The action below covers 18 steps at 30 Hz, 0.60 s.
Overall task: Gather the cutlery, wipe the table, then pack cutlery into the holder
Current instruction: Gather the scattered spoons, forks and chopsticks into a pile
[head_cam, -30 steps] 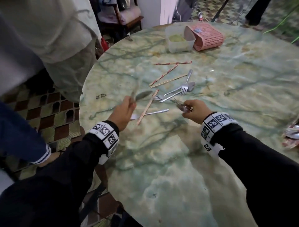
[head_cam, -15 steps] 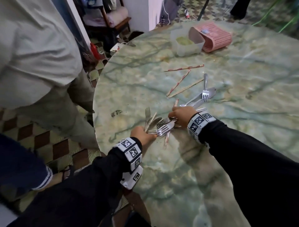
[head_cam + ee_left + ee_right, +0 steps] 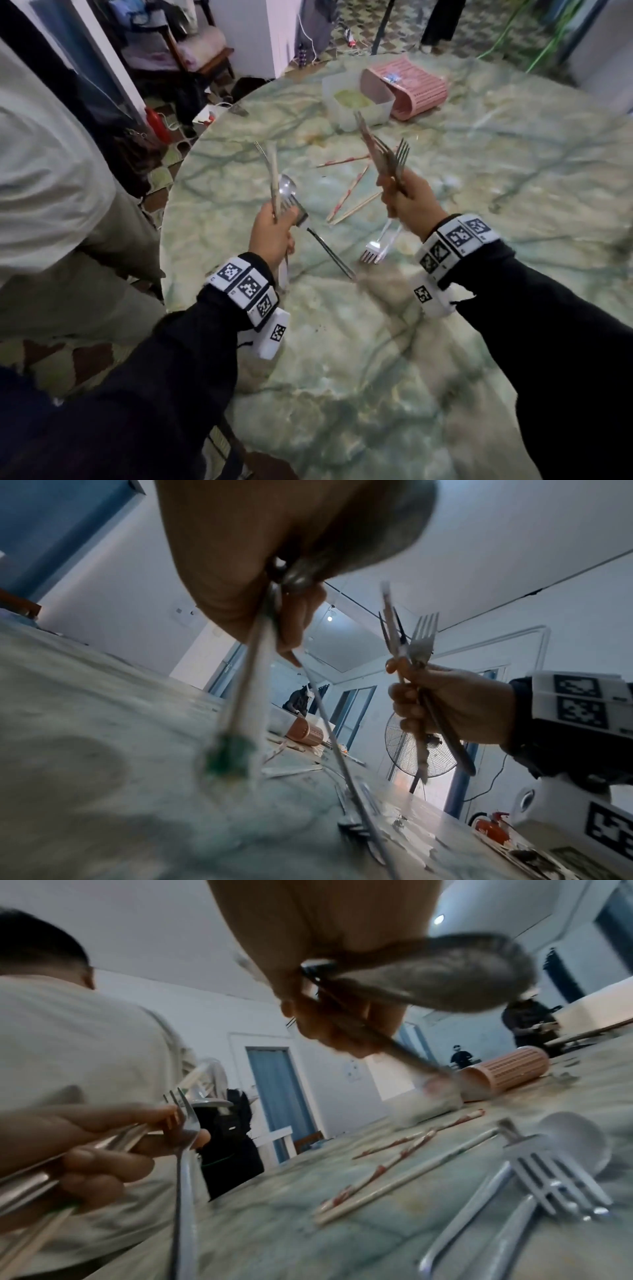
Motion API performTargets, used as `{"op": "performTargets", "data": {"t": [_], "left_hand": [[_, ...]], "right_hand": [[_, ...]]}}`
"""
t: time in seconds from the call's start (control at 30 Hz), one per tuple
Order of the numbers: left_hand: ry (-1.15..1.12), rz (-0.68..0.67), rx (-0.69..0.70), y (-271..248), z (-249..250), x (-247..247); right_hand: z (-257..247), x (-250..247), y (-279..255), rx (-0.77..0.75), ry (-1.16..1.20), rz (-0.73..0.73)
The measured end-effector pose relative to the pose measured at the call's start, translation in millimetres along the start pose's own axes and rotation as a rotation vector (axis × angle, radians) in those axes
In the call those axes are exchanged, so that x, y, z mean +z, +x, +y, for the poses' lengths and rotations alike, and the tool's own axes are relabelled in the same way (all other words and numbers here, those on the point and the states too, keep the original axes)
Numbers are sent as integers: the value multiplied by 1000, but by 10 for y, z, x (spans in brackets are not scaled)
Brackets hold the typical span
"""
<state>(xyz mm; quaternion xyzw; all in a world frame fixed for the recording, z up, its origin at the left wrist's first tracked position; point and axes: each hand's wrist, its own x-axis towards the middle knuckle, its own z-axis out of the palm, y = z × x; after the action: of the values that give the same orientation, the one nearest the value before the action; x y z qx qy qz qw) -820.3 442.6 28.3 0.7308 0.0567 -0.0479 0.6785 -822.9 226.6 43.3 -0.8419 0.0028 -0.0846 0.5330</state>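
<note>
My left hand (image 3: 279,222) is raised over the green marble table (image 3: 342,377) and grips a bundle of cutlery (image 3: 282,186): a spoon, forks and a pale chopstick. One fork (image 3: 329,251) slants down from it toward the table. My right hand (image 3: 399,197) grips a second bundle (image 3: 387,154) of forks and a chopstick, tines up. In the right wrist view, a fork (image 3: 548,1180) and a spoon (image 3: 575,1139) lie on the table beside several chopsticks (image 3: 394,1167). The pink slotted holder (image 3: 414,87) lies on its side at the far edge.
A translucent tub (image 3: 356,102) with something green in it stands against the holder. A person in a beige shirt (image 3: 51,171) stands close to the table's left edge. Beyond the table are a chair (image 3: 191,51) and cables on the tiled floor.
Half a second ago both hands met low over the table with cutlery between them. They have since drawn apart and risen, each with its bundle pointing up.
</note>
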Motion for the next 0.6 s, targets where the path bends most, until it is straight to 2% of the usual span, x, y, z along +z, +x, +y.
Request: {"op": "performTargets", "data": {"t": [0.1, 0.23, 0.27, 0.37, 0.43, 0.6], "left_hand": [[-24, 3, 65, 222, 49, 243], [-97, -27, 75, 385, 27, 612], [-90, -43, 79, 406, 11, 695], [-13, -86, 61, 470, -78, 891], [54, -140, 7, 501, -123, 976], [296, -316, -20, 586, -162, 1107]], "right_hand": [[89, -164, 121, 115, -171, 27], [390, -271, 73, 336, -422, -163], [470, -284, 56, 382, -463, -173], [616, -311, 48, 515, -544, -59], [654, -290, 78, 561, -549, -29], [653, -141, 141, 548, -646, -113]]}}
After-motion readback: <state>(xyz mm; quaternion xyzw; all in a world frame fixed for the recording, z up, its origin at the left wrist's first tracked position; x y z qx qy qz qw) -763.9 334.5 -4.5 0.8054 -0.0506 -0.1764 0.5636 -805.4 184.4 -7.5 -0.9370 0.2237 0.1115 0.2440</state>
